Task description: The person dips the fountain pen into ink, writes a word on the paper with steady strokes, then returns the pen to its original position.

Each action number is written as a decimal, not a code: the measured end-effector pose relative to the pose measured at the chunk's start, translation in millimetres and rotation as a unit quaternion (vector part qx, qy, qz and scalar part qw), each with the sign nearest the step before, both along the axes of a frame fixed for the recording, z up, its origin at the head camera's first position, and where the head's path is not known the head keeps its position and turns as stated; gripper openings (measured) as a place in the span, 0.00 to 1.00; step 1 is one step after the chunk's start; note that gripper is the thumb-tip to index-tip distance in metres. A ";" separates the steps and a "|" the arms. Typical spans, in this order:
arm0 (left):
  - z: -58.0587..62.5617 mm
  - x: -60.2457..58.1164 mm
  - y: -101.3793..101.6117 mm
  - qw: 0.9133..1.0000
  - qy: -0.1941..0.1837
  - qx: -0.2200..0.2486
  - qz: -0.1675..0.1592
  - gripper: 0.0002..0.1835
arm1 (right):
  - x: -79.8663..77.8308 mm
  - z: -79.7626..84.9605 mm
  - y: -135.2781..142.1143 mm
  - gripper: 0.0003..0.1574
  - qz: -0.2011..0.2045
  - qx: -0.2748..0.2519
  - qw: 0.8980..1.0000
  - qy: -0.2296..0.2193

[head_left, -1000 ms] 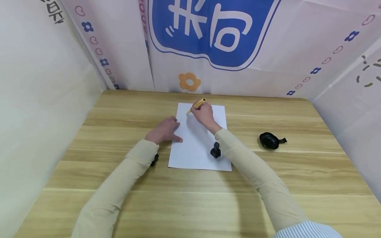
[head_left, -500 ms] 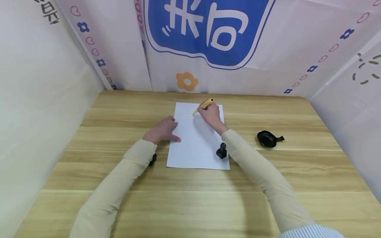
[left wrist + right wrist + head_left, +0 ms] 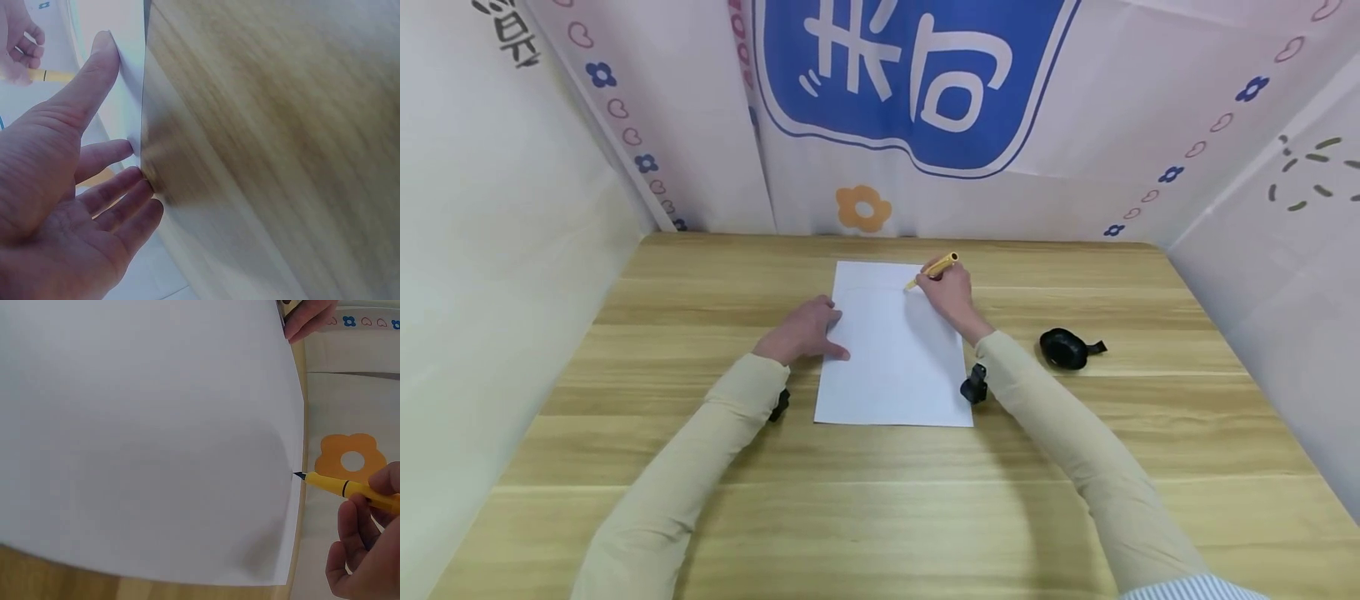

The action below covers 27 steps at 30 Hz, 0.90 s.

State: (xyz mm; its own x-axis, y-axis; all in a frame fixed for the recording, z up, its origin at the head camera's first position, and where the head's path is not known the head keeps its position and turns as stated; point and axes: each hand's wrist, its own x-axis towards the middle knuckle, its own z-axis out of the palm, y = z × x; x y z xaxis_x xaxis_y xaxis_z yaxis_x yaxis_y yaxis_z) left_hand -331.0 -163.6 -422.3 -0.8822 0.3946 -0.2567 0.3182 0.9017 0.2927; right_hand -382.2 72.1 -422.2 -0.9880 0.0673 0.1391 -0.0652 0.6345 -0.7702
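Note:
A sheet of white paper point(image 3: 880, 367) lies on the wooden table. My left hand point(image 3: 805, 329) rests at its left edge, thumb and fingertips spread on the margin; in the left wrist view the thumb point(image 3: 103, 56) lies on the paper and the other fingertips reach its edge. With thumb and fingers my right hand point(image 3: 949, 293) holds a yellow fountain pen point(image 3: 934, 268) near the top right of the sheet. Its dark nib point(image 3: 299, 475) meets the paper in the right wrist view. A faint line runs across the upper sheet to the left of the nib.
A small black pan-shaped thing with a short handle point(image 3: 1063, 348) lies on the table point(image 3: 760, 533) to the right of the paper. A printed white wall sheet point(image 3: 1045, 204) stands along the back edge, with side walls left and right.
My right hand has moved the fountain pen rightward across the upper paper, and the faint line has lengthened behind the nib. My left hand has stayed at the paper's left edge.

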 end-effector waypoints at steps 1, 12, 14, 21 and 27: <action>0.2 0.4 -0.2 1.000 -0.001 0.000 0.000 0.43 | 0.6 0.3 1.5 0.11 -0.003 -0.001 1.000 0.002; 2.9 2.7 -0.3 1.000 -0.002 0.004 0.001 0.44 | 4.3 3.3 11.2 0.10 -0.015 -0.006 1.000 0.005; 2.4 2.0 -0.2 1.000 -0.001 0.002 0.000 0.44 | 4.5 2.8 12.9 0.11 -0.018 -0.008 1.000 0.001; 0.5 1.0 -0.2 1.000 -0.001 0.005 0.002 0.44 | 5.9 2.0 19.6 0.11 -0.026 -0.016 0.999 -0.012; -1.3 0.4 -0.4 1.000 -0.002 0.012 0.002 0.44 | 7.7 1.6 25.8 0.11 -0.030 -0.014 0.999 -0.010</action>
